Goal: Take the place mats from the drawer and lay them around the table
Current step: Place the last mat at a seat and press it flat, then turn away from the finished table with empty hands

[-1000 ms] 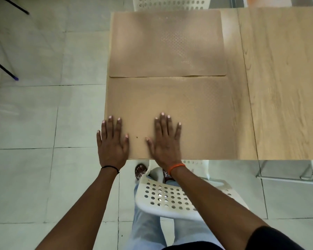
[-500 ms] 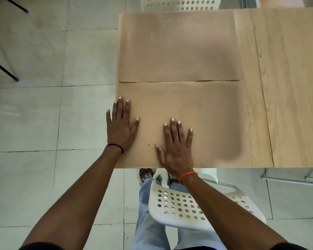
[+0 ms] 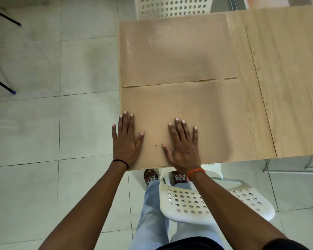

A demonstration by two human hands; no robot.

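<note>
Near mat: I am seeing the near place mat (image 3: 197,112) lying flat at the table's (image 3: 287,87) left end, its near edge running along the table's near edge, probably so it squares up with the seat below.
Far mat: the far place mat (image 3: 175,51) is lying just beyond it, its near edge overlapping or touching the near mat's far edge; I cannot tell which.
Left hand: my left hand (image 3: 126,139) is resting flat with fingers straight and spread, gripping nothing, pressing the near mat's left corner while its outer side is hanging past the table's left edge. I judge it is pinning that corner square.
Right hand: my right hand (image 3: 183,143) is lying flat too, fingers straight and slightly apart, holding nothing, pressing the mat near its near edge, likely smoothing it down.
Stage: I am judging that 2 mats are laid and this 1 is getting its final flattening.
Hidden: the drawer is not showing, so I cannot say whether more mats are waiting there.
Cut off: the table is running out of the picture on the right, so other places are unseen.
Hard to read: the mats' tan is sitting close to the wood colour, and glare is blurring the near mat's right edge.
Seats: 1 white chair (image 3: 206,204) is standing under my arms, and another chair (image 3: 172,7) is cropped at the top.
</note>
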